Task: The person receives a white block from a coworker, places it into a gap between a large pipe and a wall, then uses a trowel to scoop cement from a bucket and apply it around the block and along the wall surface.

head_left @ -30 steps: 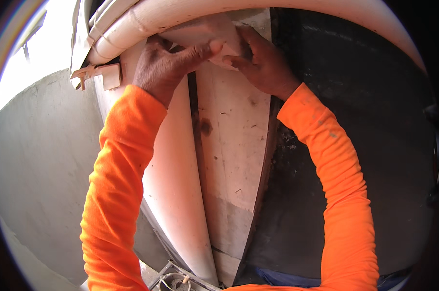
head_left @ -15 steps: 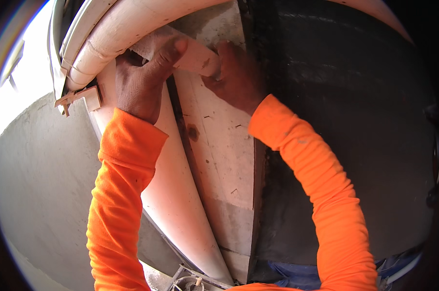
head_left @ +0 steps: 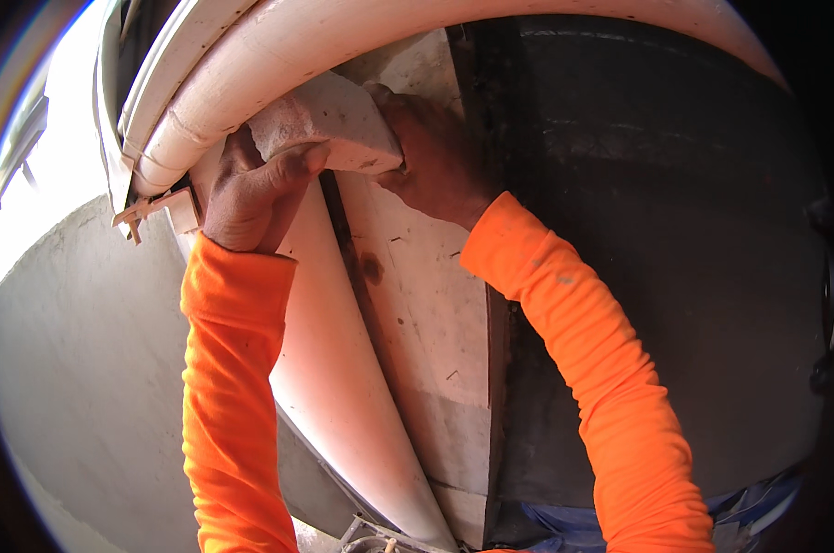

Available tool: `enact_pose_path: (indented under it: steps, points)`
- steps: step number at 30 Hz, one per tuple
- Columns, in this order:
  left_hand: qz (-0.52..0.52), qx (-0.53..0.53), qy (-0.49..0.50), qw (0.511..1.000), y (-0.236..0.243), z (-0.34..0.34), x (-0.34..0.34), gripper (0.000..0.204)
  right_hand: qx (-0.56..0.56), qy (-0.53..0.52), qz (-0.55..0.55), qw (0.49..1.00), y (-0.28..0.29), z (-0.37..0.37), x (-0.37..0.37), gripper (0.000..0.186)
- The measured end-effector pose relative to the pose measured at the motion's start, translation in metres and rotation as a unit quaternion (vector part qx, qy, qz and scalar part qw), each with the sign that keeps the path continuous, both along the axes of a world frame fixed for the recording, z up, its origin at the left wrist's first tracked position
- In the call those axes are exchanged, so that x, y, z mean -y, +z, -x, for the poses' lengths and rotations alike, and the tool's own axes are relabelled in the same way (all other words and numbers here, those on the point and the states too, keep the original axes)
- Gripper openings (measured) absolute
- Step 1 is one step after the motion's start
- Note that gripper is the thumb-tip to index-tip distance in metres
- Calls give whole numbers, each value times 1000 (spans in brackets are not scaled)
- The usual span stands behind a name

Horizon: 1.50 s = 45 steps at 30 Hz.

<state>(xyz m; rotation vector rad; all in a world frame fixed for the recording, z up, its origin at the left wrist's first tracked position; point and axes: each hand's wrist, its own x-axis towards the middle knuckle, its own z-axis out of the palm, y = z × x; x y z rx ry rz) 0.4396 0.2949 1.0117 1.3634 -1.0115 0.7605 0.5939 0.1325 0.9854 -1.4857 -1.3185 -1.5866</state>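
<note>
A pale, rough-faced block (head_left: 348, 124) with one broken-looking end is held up between my two hands, just under a thick curved pipe (head_left: 279, 41). My left hand (head_left: 256, 198) grips its left end, thumb laid along the near lower edge. At the block's right end, my right hand (head_left: 431, 157) is wrapped round it; some of those fingers are hidden behind or blurred. Orange sleeves cover both forearms. Behind the block stands a long pale board (head_left: 417, 286) with small bent nails or wires sticking out of it.
A second pale pipe (head_left: 352, 378) runs downward beside the board. A grey curved wall (head_left: 94, 369) fills the left, a dark panel (head_left: 657, 258) the right. A small wooden bracket (head_left: 173, 207) sits below the upper pipe. Blue cloth (head_left: 564, 521) lies at the bottom right.
The block has turned, so more of its upper face and rough left end show. Both hands sit slightly lower in the picture, and the left hand's grip has shifted.
</note>
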Motion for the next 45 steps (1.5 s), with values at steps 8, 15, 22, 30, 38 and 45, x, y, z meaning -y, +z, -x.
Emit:
enact_pose_path:
  steps: [8,15,22,30,38,45]
  points:
    - [-66,67,161,982,2,-1,10,81,32,-130,0,991,0,-4,9,91]
    - [-22,83,184,979,4,-1,12,78,19,-167,39,985,2,-3,13,82]
    - [-29,102,163,981,3,-5,14,79,36,-161,21,986,1,-7,14,83]
    - [-59,101,150,982,3,-4,18,82,77,-143,3,987,4,-13,11,81]
    - [-49,112,223,967,2,-6,15,75,93,-134,-16,986,2,-16,10,85]
    - [-63,147,188,969,8,-16,7,67,53,-143,-20,988,-2,-5,0,82]
